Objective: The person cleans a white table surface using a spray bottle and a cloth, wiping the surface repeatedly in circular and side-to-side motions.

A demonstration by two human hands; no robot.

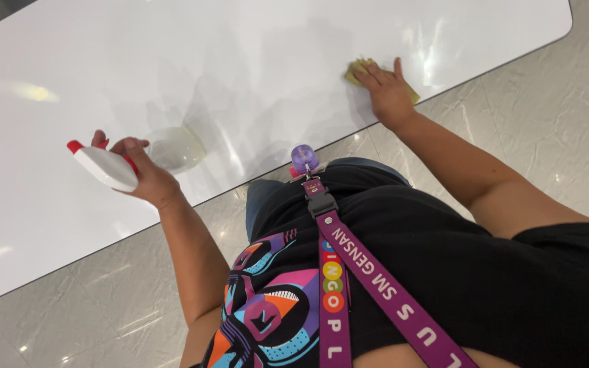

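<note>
My left hand (141, 174) grips a clear spray bottle (172, 148) with a white and red trigger head (100, 165), held just above the near edge of a glossy white table (172, 61). My right hand (388, 92) lies flat on a yellow cloth (358, 68), pressing it onto the tabletop close to the table's right front edge. Only the cloth's edges show around my fingers.
A grey marble-patterned floor (547, 129) runs beside and below the table. A purple lanyard (349, 266) with a small purple clip hangs from my neck over a black printed shirt. The table's rounded corner is at the far right.
</note>
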